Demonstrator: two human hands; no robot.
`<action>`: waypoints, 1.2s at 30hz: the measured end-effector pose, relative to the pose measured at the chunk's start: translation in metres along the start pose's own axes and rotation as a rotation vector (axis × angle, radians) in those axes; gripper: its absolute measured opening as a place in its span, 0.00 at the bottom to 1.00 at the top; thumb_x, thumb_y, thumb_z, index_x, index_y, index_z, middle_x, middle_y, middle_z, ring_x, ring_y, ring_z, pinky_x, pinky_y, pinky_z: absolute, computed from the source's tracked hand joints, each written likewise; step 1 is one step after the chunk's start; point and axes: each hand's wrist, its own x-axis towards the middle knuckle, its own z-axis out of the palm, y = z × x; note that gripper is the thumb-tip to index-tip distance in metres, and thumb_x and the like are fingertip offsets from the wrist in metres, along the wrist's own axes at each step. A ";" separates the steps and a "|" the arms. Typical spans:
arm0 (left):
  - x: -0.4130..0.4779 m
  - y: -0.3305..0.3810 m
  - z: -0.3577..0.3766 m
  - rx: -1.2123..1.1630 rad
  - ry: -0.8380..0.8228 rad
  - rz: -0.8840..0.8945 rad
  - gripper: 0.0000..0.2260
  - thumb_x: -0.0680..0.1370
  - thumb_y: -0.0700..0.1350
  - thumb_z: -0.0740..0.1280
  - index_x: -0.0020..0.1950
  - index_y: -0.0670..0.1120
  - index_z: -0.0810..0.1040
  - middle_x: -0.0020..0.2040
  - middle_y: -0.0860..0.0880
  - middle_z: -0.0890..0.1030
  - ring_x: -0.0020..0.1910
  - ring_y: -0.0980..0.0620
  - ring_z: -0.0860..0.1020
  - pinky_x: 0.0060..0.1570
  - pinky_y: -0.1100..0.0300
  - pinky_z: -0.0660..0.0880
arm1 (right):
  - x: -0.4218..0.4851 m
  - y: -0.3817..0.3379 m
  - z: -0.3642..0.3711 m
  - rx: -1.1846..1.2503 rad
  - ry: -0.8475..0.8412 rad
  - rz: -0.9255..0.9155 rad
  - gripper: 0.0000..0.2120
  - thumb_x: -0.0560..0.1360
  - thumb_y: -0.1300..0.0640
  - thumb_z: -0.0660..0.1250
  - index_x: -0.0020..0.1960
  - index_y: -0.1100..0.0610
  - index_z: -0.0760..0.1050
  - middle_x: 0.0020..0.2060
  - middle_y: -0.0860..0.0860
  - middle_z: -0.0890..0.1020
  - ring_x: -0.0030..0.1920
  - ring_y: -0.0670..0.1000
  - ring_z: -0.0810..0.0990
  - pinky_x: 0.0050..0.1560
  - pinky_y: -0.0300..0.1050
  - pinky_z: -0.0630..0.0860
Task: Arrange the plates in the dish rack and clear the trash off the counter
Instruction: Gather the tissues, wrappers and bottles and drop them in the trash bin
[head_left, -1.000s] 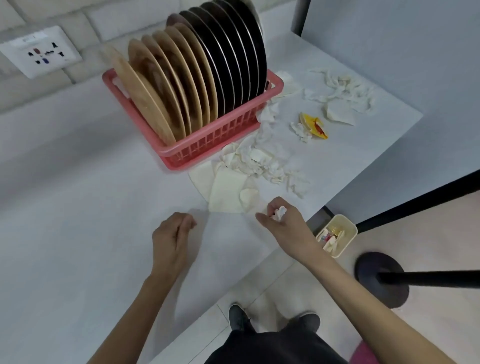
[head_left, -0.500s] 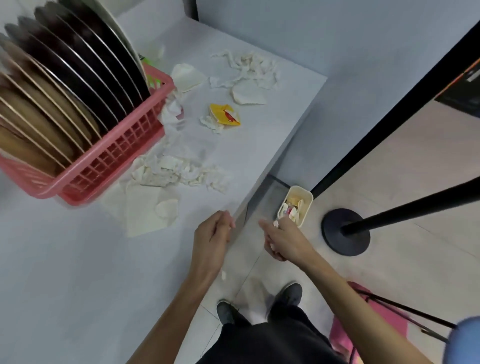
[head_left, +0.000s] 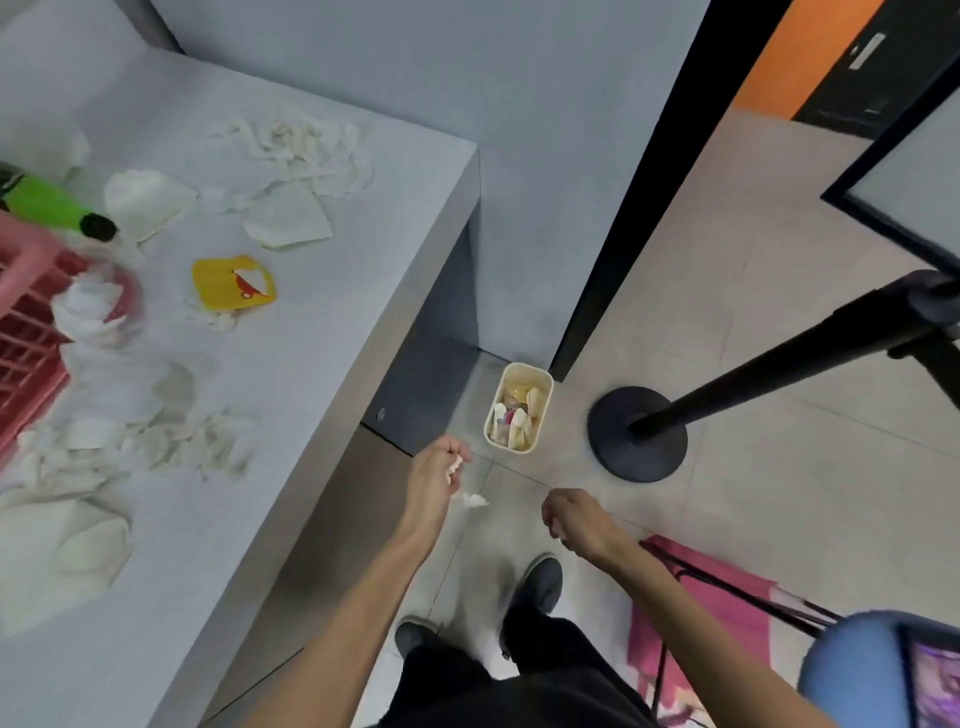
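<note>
A small cream trash bin (head_left: 546, 395) holding wrappers and paper stands on the floor by the counter's end. My left hand (head_left: 435, 470) hovers off the counter edge, just short of the bin, fingers shut on white paper scraps; one scrap (head_left: 474, 500) hangs or falls just below it. My right hand (head_left: 577, 522) is a closed fist over the floor, with a sliver of white paper at its underside. Torn white paper (head_left: 171, 441) and a yellow wrapper (head_left: 234, 283) lie on the grey counter (head_left: 311, 364). Only a corner of the pink dish rack (head_left: 26, 322) shows at the far left.
More torn paper (head_left: 306, 156) lies at the counter's far end, beside a green bottle (head_left: 47, 205) lying behind the rack. A black stanchion base (head_left: 639, 436) stands right of the bin. A blue chair (head_left: 857, 670) and pink fabric (head_left: 711, 592) are at lower right.
The view swung right from the rack and plates to the floor and bin. Both hands left the counter; the right hand drew back from the bin, and the left moved out past the edge.
</note>
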 end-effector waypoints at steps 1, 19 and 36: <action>0.007 -0.001 0.010 0.021 -0.009 0.000 0.14 0.75 0.30 0.53 0.35 0.43 0.73 0.30 0.51 0.69 0.30 0.56 0.64 0.27 0.68 0.61 | 0.010 0.007 -0.008 -0.026 -0.022 0.000 0.14 0.76 0.65 0.57 0.33 0.55 0.72 0.30 0.49 0.76 0.33 0.49 0.72 0.37 0.43 0.68; 0.310 -0.201 0.153 -0.049 0.091 -0.309 0.12 0.75 0.29 0.65 0.38 0.45 0.79 0.39 0.48 0.78 0.36 0.51 0.74 0.37 0.60 0.75 | 0.238 0.211 0.065 0.455 0.146 0.351 0.18 0.79 0.62 0.64 0.31 0.57 0.73 0.19 0.45 0.69 0.25 0.46 0.67 0.29 0.40 0.63; 0.457 -0.364 0.197 0.672 -0.488 0.072 0.06 0.73 0.40 0.75 0.48 0.43 0.81 0.52 0.49 0.81 0.55 0.49 0.78 0.54 0.58 0.73 | 0.420 0.238 0.083 0.684 0.239 0.330 0.15 0.80 0.58 0.62 0.36 0.59 0.75 0.30 0.55 0.74 0.26 0.50 0.69 0.25 0.35 0.66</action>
